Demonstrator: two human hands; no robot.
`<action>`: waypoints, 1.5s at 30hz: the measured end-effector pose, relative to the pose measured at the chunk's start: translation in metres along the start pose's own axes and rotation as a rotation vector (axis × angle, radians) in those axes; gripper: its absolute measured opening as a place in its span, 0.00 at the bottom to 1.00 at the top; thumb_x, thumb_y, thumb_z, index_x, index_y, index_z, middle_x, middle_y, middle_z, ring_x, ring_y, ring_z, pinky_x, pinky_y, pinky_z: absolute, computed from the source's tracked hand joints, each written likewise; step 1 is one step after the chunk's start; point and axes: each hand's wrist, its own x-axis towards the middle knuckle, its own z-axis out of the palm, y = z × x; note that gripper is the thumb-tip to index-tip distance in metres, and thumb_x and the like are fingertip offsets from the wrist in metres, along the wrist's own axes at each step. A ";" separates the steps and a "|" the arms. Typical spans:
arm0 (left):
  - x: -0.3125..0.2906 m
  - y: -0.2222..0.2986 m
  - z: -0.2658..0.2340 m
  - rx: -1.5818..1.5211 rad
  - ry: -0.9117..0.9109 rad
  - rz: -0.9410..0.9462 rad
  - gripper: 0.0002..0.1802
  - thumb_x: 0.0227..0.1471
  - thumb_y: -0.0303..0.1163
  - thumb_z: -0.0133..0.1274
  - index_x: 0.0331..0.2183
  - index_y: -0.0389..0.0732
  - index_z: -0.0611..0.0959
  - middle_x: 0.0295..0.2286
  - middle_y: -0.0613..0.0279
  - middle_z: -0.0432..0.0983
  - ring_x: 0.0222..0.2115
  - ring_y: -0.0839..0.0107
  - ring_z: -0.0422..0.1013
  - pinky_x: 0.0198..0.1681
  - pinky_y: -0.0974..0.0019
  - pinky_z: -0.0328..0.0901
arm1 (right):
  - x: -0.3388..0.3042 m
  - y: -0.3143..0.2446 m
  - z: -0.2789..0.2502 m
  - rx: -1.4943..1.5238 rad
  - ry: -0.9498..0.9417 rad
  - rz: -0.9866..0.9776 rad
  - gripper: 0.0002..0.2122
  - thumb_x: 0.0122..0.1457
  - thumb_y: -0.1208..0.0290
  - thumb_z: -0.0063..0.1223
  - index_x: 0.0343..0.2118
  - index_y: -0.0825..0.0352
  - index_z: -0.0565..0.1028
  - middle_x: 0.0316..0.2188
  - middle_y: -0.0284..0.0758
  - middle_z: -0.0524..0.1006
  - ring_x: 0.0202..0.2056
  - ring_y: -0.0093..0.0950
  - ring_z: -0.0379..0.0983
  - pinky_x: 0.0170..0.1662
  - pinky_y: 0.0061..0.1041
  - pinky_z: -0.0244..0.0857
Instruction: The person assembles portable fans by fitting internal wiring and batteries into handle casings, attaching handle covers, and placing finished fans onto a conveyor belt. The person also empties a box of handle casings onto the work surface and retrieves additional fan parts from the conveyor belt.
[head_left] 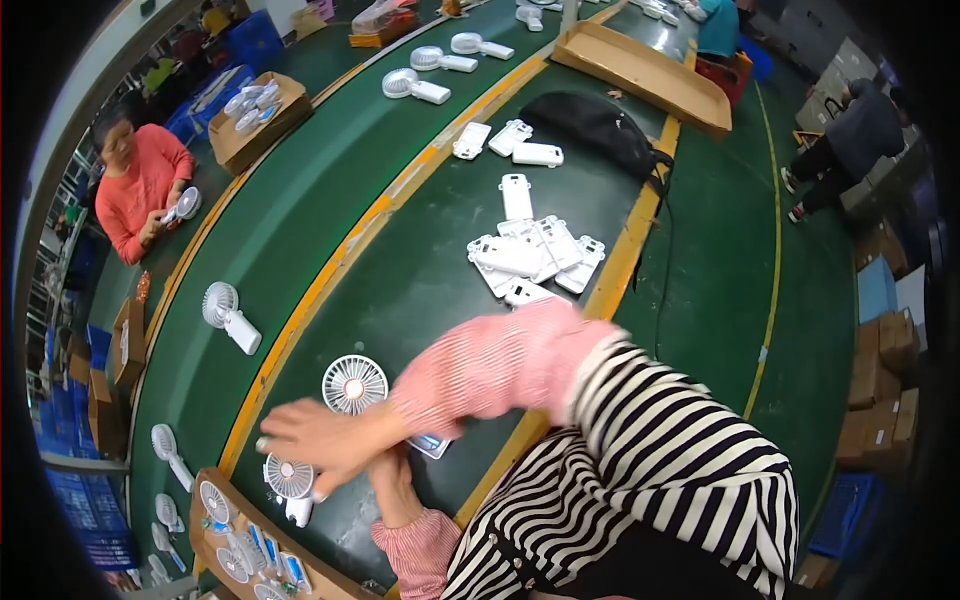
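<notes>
- Right hand [315, 440] spread wide, grip released, reaching over small white fan [289, 480] on green worktop [400, 290]; left hand [392, 475] mostly hidden beneath, grip impossible to tell.
- Done: fans filling cardboard tray [215, 555].
- Left: white handle shells [530, 255] heaped, unassembled.

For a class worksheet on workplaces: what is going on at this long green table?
A person in a striped top reaches the right hand, blurred by motion, across over a small white handheld fan on the green table. The left hand lies mostly hidden beneath it. Another fan lies beside them, white casings are piled further along, and a person in red holds a fan.
</notes>
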 end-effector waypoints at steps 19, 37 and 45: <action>-0.046 0.020 0.060 0.809 -0.230 -0.093 0.17 0.52 0.29 0.42 0.42 0.28 0.69 0.39 0.49 0.69 0.41 0.59 0.65 0.47 0.60 0.58 | -0.287 0.044 -0.156 -0.460 0.142 0.725 0.38 0.34 0.53 0.58 0.49 0.68 0.59 0.55 0.57 0.45 0.57 0.56 0.36 0.51 0.61 0.36; -0.006 -0.008 0.040 0.370 -0.126 -0.300 0.15 0.49 0.23 0.41 0.39 0.26 0.70 0.35 0.44 0.71 0.35 0.57 0.71 0.39 0.60 0.67 | -0.231 0.064 -0.135 -0.399 0.321 0.612 0.18 0.39 0.70 0.56 0.36 0.69 0.69 0.41 0.42 0.68 0.45 0.39 0.62 0.43 0.32 0.59; -0.002 -0.010 0.036 0.263 -0.138 -0.311 0.14 0.49 0.25 0.40 0.38 0.28 0.71 0.34 0.48 0.73 0.34 0.60 0.72 0.37 0.61 0.68 | -0.167 0.081 -0.113 -0.800 0.113 0.631 0.18 0.38 0.71 0.56 0.36 0.69 0.70 0.33 0.38 0.70 0.35 0.36 0.65 0.35 0.33 0.61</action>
